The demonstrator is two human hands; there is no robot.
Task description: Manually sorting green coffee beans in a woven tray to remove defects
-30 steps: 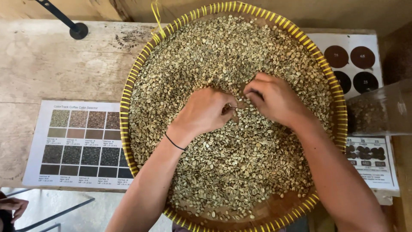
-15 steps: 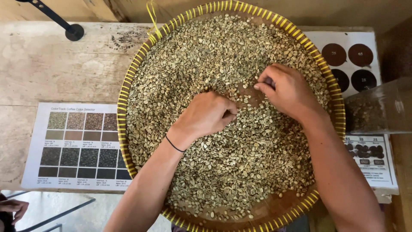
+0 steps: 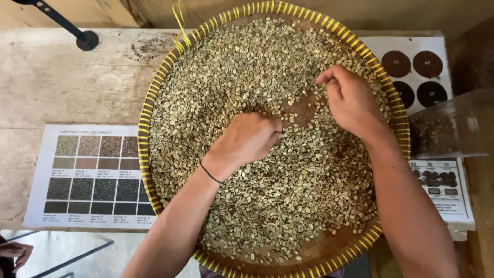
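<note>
Your left hand (image 3: 247,140) sits curled mid-tray on the pale green beans (image 3: 226,87), right hand (image 3: 350,100) pinching some near the round woven tray's (image 3: 146,128) right rim; likely light, loose, rolling—take with fingertips.

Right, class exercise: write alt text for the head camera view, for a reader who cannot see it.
A person's left hand and right hand rest in pale green coffee beans filling a round woven tray with a yellow rim, on a worn wooden table. A printed colour chart lies left of the tray; a clear container stands right.
</note>
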